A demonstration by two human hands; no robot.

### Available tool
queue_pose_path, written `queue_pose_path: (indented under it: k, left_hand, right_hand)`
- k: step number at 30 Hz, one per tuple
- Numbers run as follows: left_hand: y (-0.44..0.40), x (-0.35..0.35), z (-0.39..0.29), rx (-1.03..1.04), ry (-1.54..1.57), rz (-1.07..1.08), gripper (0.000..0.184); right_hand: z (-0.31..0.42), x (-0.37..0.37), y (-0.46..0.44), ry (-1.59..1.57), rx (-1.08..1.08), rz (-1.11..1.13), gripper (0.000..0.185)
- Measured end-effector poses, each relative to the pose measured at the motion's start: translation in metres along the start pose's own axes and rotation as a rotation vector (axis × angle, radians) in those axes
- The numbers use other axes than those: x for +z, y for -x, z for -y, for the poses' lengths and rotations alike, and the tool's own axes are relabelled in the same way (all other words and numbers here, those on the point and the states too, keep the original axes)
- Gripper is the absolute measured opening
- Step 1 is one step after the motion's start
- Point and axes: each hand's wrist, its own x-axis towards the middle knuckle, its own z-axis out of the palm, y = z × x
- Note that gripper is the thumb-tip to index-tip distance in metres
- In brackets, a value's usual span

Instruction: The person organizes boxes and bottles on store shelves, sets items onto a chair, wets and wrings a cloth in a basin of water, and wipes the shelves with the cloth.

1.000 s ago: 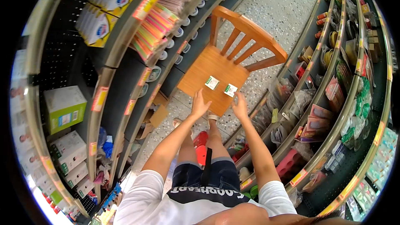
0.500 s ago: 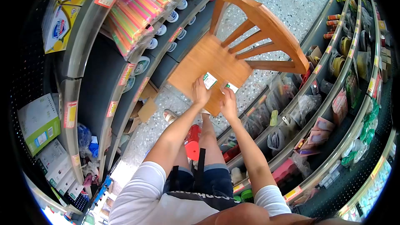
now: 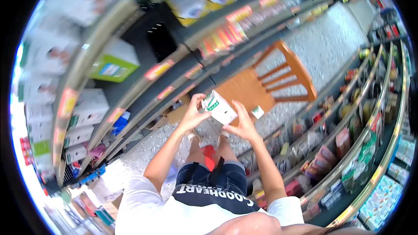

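Between my two hands a white packet with green print (image 3: 220, 109) is held up above the near edge of the wooden chair seat (image 3: 244, 88). My left hand (image 3: 195, 115) grips its left side, with the thumb at its lower edge. At the right side of the packet, my right hand (image 3: 241, 122) has thumb and forefinger spread around the corner; its exact contact is hard to tell. A second, small white and green packet (image 3: 257, 112) lies on the right part of the seat.
Shelves with price labels (image 3: 160, 69) and boxes rise on the left. More shelves (image 3: 322, 148) with bagged goods curve along the right. The chair's slatted back (image 3: 292, 76) stands beyond the seat on the speckled floor (image 3: 324, 39). A red object (image 3: 209, 156) is between my legs.
One packet has come up off the seat and is now between my hands, nearer to me. My right hand has left the other packet. The view has shifted, showing more of the left shelves.
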Motion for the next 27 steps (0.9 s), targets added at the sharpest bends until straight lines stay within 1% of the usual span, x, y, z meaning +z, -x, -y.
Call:
queue_pose_path:
  k: [1, 2, 4, 6, 8, 10, 11, 12, 13, 16, 17, 20, 21, 24, 25, 26, 27]
  left_hand:
    - [0.019, -0.016, -0.037, 0.015, -0.037, 0.01, 0.065]
    - [0.035, -0.03, -0.048, 0.059, -0.035, -0.029, 0.065]
    - [0.077, -0.058, -0.091, 0.073, -0.013, -0.025, 0.061]
    - [0.118, -0.086, -0.115, 0.158, 0.003, -0.056, 0.059]
    - [0.164, -0.114, -0.143, 0.199, -0.118, -0.067, 0.058]
    - [0.206, -0.136, -0.162, 0.231, -0.115, -0.169, 0.06]
    - [0.228, -0.143, -0.174, 0.263, -0.11, -0.233, 0.06]
    - [0.247, -0.151, -0.18, 0.294, -0.105, -0.293, 0.06]
    - [0.264, -0.162, -0.178, 0.339, -0.078, -0.328, 0.071]
    - [0.316, -0.176, -0.196, 0.531, 0.078, -0.492, 0.088]
    - [0.33, -0.183, -0.197, 0.531, 0.072, -0.512, 0.103]
    - [0.363, -0.204, -0.196, 0.532, -0.032, -0.606, 0.104]
    - [0.373, -0.209, -0.198, 0.527, -0.036, -0.637, 0.098]
    - [0.401, -0.225, -0.207, 0.469, -0.023, -0.736, 0.088]
    - [0.406, -0.231, -0.208, 0.498, -0.01, -0.799, 0.079]
    - [0.411, -0.237, -0.209, 0.56, 0.061, -0.796, 0.073]
    - [0.417, -0.243, -0.21, 0.589, 0.106, -0.792, 0.071]
  right_hand:
    - [0.022, 0.007, -0.005, -0.012, -0.047, 0.026, 0.098]
    - [0.051, 0.012, -0.009, -0.013, -0.055, 0.051, 0.096]
    - [0.097, 0.031, -0.016, -0.066, -0.16, 0.106, 0.091]
    - [0.132, 0.052, -0.023, -0.184, -0.231, 0.182, 0.087]
    - [0.169, 0.073, -0.031, -0.302, -0.242, 0.298, 0.085]
    - [0.212, 0.094, -0.036, -0.406, -0.185, 0.436, 0.083]
    - [0.23, 0.106, -0.039, -0.399, -0.242, 0.436, 0.08]
    - [0.248, 0.118, -0.042, -0.423, -0.275, 0.471, 0.081]
    - [0.266, 0.13, -0.045, -0.448, -0.305, 0.503, 0.082]
    - [0.321, 0.164, -0.053, -0.569, -0.351, 0.632, 0.088]
    - [0.343, 0.174, -0.054, -0.591, -0.367, 0.659, 0.089]
    - [0.384, 0.212, -0.061, -0.59, -0.461, 0.704, 0.09]
    - [0.399, 0.222, -0.06, -0.583, -0.476, 0.722, 0.09]
    - [0.434, 0.251, -0.058, -0.574, -0.562, 0.748, 0.087]
    - [0.444, 0.259, -0.057, -0.571, -0.586, 0.758, 0.087]
    - [0.454, 0.267, -0.055, -0.569, -0.609, 0.765, 0.086]
    - [0.464, 0.273, -0.054, -0.55, -0.62, 0.769, 0.086]
